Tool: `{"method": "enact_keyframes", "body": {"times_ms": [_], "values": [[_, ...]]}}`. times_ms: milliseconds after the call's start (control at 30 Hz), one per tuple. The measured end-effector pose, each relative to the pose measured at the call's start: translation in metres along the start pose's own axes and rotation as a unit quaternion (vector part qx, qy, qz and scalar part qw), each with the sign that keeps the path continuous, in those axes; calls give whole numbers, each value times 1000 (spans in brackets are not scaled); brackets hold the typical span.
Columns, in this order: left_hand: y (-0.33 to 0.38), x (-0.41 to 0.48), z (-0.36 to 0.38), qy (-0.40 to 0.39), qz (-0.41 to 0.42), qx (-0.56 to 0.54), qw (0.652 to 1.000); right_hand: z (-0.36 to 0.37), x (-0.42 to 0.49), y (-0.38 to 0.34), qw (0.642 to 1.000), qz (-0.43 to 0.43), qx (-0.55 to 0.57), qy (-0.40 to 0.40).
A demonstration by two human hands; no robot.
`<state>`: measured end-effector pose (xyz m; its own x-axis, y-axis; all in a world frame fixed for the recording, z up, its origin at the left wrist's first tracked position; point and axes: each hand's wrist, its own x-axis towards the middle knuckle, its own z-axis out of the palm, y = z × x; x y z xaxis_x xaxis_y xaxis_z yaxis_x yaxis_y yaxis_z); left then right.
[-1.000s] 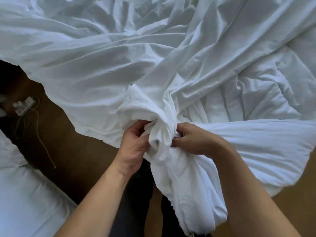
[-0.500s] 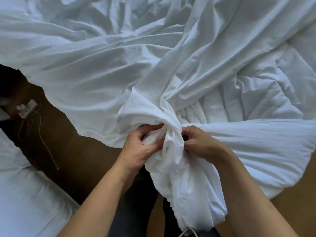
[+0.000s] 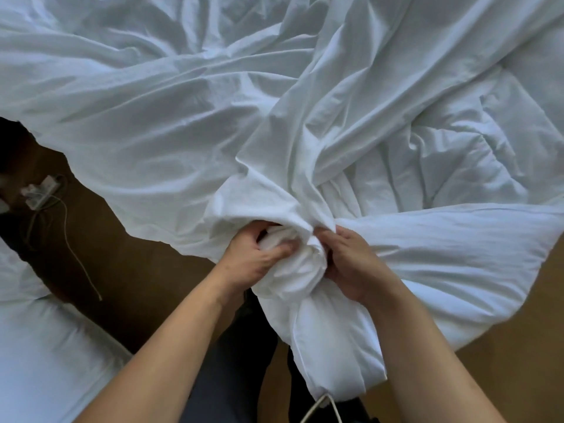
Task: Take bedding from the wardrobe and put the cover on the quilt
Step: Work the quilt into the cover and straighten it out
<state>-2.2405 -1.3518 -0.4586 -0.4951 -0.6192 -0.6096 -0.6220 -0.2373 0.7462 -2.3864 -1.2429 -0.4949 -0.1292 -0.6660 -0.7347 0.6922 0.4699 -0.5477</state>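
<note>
- head view, looking down from a bed's near edge onto a wide, crumpled white cotton quilt cover (image 3: 152, 132), spread over most of the frame and spilling toward a brown wooden floor (image 3: 137, 285).
- at right, partly under the cover's folds: a puffy white stitched quilt (image 3: 457, 160); impossible to tell how much of it already sits inside the cover.
- at centre, on the near edge: a bunched wad of white cloth (image 3: 293, 267), with a stuffed tail hanging down from it beside dark trousers (image 3: 232, 361).
- left hand (image 3: 253, 257) gripping the wad from the left, fingers curled into the folds, thumb across the front.
- right hand (image 3: 351, 264) gripping the same wad from the right, fingertips buried in the cloth; hands just beside each other, only cloth between.
- step in hand, as a judgement: bedding already out and on the bed; now seating a quilt corner inside a corner of the cover, pinched through the fabric.
- next move, as a guess: a firm pinch through both layers, then a pull or shake to run the cover along the quilt; likely risk, the corner slipping loose inside.
- elsewhere: a white power strip with a trailing cord (image 3: 39, 190) on the floor at left, more white bedding (image 3: 45, 346) at lower left, a pale cord loop (image 3: 323, 404) at the bottom edge.
</note>
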Motion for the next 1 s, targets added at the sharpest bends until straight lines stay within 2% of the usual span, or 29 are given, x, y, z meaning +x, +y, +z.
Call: {"method": "enact_keyframes", "body": {"times_ms": [100,200,300,433,500,600,733,867,1000], "values": [[-1,3,2,-8,-22,8,1000,-4,-8,10,991,-4,121,49],[-1,6,7,14,-20,48,999,-1,-10,17,984,-2,156,83],[3,8,7,17,1,87,996,-3,-12,19,987,-15,151,53],[9,9,7,-24,25,192,981,-4,-13,17,991,-22,131,5],[7,6,7,-37,47,208,976,-4,-13,17,988,-26,149,2],[3,-1,3,-44,66,171,982,-2,-14,16,983,-31,178,-6],[3,0,-5,-39,38,116,992,0,-14,15,983,-45,176,-2],[6,-5,-9,-65,44,55,995,6,-15,14,992,-67,100,23],[10,-4,-15,-85,31,67,994,11,-19,16,994,-88,61,30]]}}
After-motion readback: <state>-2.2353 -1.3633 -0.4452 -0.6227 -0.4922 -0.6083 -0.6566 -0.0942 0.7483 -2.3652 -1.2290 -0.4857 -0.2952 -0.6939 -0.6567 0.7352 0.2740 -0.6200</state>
